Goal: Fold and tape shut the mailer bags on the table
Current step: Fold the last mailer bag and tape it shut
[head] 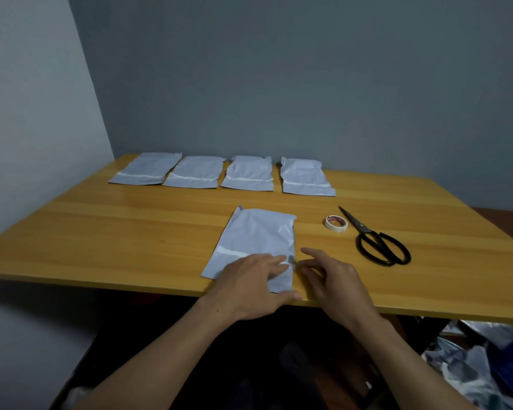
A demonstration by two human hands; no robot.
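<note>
Mailer bag [258, 235] flat at 6 o'clock of table [101, 232], nr front edge. L hand [249, 282] fingers straight, pressing bag's lower part. R hand [335, 279] at bag's 3 o'clock edge, fingers loosely spread; can't tell if gripping. Tape roll [336, 223], scissors [373, 241] at 3; four bags [249, 173] at 12.

A yellow wooden bench [101, 232] fills a corner where a pale left wall [27, 113] meets a grey-blue back wall [308, 84]. It is dark beneath; crumpled plastic [462, 368] lies low right.
</note>
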